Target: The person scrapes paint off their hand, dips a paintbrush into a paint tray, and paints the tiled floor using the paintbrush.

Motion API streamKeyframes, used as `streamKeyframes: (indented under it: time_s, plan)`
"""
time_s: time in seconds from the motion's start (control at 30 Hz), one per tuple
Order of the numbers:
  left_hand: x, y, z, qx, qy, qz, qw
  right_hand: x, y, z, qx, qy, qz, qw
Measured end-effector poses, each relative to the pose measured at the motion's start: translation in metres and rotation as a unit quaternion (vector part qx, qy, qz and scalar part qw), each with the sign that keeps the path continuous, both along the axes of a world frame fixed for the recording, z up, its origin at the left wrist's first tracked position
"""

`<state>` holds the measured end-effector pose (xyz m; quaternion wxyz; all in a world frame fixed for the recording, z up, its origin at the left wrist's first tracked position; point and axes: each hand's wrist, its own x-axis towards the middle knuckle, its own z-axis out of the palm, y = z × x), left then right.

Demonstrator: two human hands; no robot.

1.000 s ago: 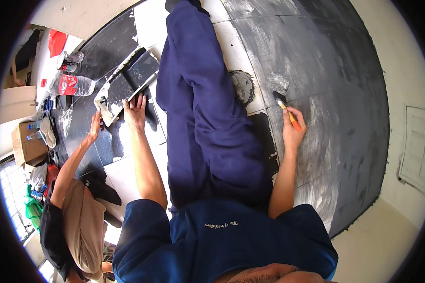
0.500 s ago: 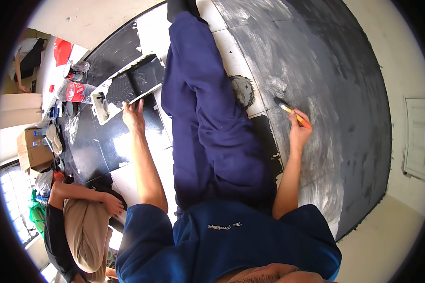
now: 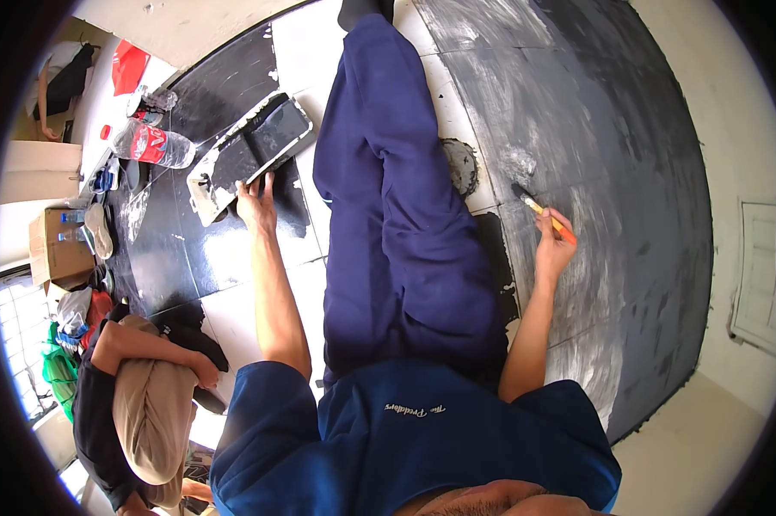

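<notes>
My left hand (image 3: 257,208) has its fingers closed on the near edge of a paint tray (image 3: 263,138). The tray is dark inside, with a smeared white rim, and lies tilted to the left of my outstretched legs. My right hand (image 3: 557,244) pinches a paintbrush (image 3: 536,205) by its orange and yellow handle. Its dark bristles point up and left, at the grey-streaked floor (image 3: 569,198) to the right of my legs. Whether the tips touch the floor, I cannot tell.
A round rough patch (image 3: 462,166) sits beside my legs (image 3: 405,198). Left of the tray lie a plastic bottle (image 3: 151,144), shoes (image 3: 98,230) and a cardboard box (image 3: 59,249). At lower left sits another person (image 3: 151,404); a further person (image 3: 61,95) is at far left.
The whole view has shifted a little. The tray looks slightly turned, with my left hand still at its edge. The brush stays near the same pale smear.
</notes>
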<state>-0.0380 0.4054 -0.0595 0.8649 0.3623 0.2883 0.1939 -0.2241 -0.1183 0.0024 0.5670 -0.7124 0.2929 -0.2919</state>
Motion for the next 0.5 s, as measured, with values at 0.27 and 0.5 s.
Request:
streamKeyframes:
  time_s: [0.27,0.5]
  plan:
    - [-0.006,0.009,0.035,0.025,-0.039,-0.003,0.999,0.002,0.0,0.02,0.002,-0.016,-0.039,0.999]
    - [-0.014,-0.008,0.107,0.035,-0.034,0.008,0.999,0.004,-0.023,0.073,-0.042,-0.088,-0.068,0.993]
